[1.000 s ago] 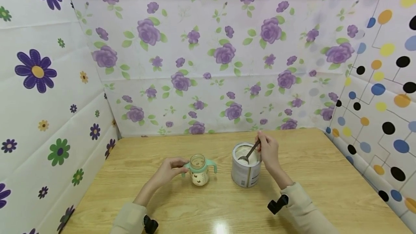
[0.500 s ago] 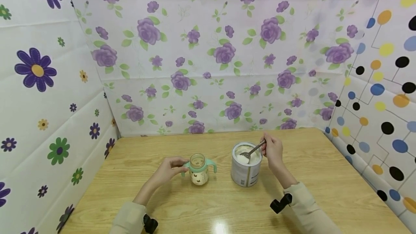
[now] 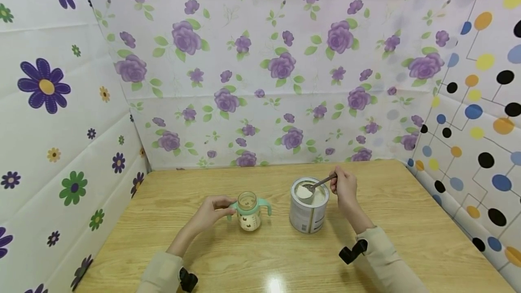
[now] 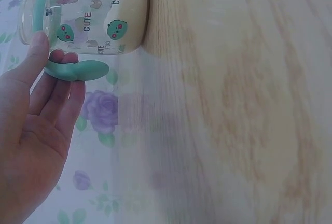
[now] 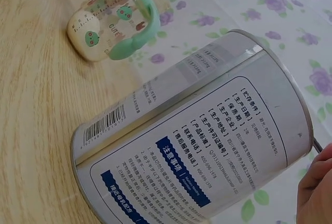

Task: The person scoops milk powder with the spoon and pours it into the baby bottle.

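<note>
A clear baby bottle (image 3: 249,220) with a mint-green collar and two side handles stands uncapped on the table, pale powder in its lower part. My left hand (image 3: 213,210) pinches its left handle (image 4: 78,71) between thumb and fingers. To the right stands an open milk powder tin (image 3: 306,217), its printed side (image 5: 207,141) facing the right wrist camera. Over the tin's mouth my right hand (image 3: 345,188) holds a dark metal spoon (image 3: 324,181) by the handle. White powder (image 3: 304,192) is heaped at the spoon's bowl, which is within the tin's rim.
The wooden table (image 3: 260,261) carries the bottle and the tin with a gap between them. A rose-patterned cloth (image 3: 260,80) rises behind the table's back edge. Patterned cloths also hang at left (image 3: 81,148) and right (image 3: 480,139).
The spoon has turned from dipping steeply into the powder to a flatter angle, with powder now at its bowl. My right hand has shifted slightly right. The left hand and bottle stay in place.
</note>
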The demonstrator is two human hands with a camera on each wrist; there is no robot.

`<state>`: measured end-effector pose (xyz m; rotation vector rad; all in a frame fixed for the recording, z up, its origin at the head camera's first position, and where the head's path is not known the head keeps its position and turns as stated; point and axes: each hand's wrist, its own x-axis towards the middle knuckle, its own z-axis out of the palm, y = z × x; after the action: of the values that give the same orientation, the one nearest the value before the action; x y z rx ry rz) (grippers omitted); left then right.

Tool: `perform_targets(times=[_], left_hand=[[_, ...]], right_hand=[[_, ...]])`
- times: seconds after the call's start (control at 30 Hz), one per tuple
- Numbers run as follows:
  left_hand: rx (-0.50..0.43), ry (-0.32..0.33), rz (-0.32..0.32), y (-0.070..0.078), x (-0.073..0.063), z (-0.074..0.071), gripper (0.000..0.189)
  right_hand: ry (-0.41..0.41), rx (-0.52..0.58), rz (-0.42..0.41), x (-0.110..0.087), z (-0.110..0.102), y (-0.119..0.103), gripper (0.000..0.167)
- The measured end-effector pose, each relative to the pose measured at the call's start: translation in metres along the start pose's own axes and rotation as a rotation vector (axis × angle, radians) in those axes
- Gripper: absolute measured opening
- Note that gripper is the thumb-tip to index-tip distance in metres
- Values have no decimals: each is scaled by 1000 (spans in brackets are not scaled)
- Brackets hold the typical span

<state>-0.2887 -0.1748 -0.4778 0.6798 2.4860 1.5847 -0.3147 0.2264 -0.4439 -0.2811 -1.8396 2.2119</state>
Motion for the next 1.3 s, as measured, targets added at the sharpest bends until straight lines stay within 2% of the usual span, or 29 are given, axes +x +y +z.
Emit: perform_targets(times=[0.67, 0.73, 0.8, 0.93, 1.0, 1.2, 1.3], left_hand=[[-13, -12, 4, -2, 0, 0, 34], [-8, -12, 4, -2, 0, 0, 35], [-11, -12, 6, -3, 1, 0, 35], [-16, -13, 12, -3, 1, 0, 34], [-14, -11, 13, -2, 1, 0, 34], [-8, -9, 4, -1, 1, 0, 34], [-6, -10, 4, -2, 2, 0, 34]], right_hand=[[-81, 173, 139, -1, -1, -7, 35], [-69, 161, 128, 0, -1, -7, 35], [-47, 99, 91, 0, -3, -6, 35], [28, -70, -31, 2, -5, -4, 38], [43, -113, -81, 2, -6, -5, 41], [28, -45, -74, -14, -2, -28, 38], [37, -23, -65, -14, -1, -30, 38]])
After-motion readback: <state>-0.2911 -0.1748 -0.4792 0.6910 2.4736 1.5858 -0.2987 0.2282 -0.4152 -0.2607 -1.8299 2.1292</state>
